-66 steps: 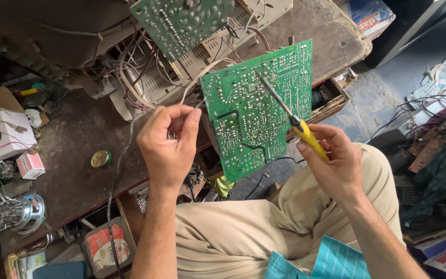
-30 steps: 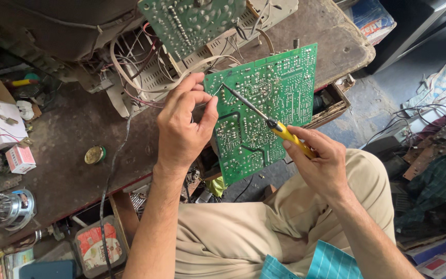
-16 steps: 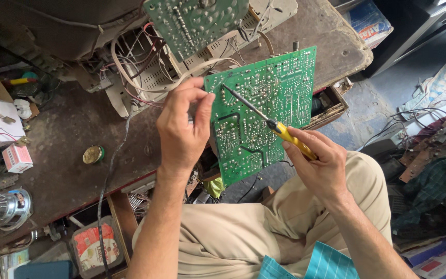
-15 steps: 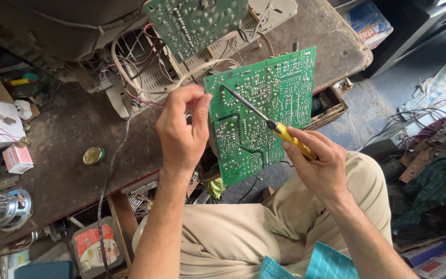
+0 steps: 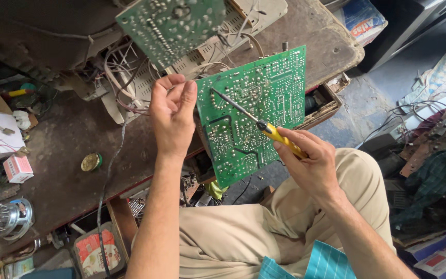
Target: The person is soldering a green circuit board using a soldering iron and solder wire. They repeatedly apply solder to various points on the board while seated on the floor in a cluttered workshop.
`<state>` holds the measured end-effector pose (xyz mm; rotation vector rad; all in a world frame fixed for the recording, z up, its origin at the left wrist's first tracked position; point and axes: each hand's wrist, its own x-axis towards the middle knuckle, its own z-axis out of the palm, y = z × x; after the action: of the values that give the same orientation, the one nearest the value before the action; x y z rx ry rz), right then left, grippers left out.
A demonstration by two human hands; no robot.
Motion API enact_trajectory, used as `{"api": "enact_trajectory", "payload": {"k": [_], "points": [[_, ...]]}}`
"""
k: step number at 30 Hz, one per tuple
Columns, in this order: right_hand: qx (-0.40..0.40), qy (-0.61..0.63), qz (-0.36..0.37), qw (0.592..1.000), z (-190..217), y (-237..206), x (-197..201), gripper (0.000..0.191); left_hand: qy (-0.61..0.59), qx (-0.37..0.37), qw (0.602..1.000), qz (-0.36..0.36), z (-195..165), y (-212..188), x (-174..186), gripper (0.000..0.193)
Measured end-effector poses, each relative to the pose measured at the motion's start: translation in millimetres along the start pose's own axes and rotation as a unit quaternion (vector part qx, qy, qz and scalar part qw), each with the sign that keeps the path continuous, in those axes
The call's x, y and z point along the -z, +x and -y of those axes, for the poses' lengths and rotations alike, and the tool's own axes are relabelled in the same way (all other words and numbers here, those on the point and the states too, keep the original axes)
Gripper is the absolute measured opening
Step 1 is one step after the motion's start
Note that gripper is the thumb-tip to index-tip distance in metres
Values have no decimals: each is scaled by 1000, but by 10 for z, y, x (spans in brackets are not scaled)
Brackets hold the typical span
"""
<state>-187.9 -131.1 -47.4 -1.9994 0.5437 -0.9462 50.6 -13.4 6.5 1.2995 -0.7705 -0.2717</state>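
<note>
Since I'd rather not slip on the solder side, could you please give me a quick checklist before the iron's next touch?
1. Right hand grips the soldering iron by its yellow handle: ok.
2. Iron tip over the green circuit board: ok.
3. Tip touching a joint: cannot tell.
4. Left hand steadying the board's edge: cannot tell.
5. Left fingers clear of the tip: ok.
6. Solder in the left hand: cannot tell.

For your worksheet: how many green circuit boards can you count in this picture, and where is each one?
2. One green circuit board stands before the person, the left hand at its left edge and the soldering iron touching it. The other board is at top, above the wiring. More may be hidden in the clutter.
</note>
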Motion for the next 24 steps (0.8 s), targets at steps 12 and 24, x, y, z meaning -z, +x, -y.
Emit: {"api": "enact_trajectory", "payload": {"k": [12, 24], "points": [[-3, 18, 10, 1000, -41, 13, 3, 29, 11, 122, 991, 46, -181, 83, 72, 40], [-8, 12, 7, 1000, -35, 12, -5, 30, 14, 120, 991, 56, -171, 105, 37, 49]]}}
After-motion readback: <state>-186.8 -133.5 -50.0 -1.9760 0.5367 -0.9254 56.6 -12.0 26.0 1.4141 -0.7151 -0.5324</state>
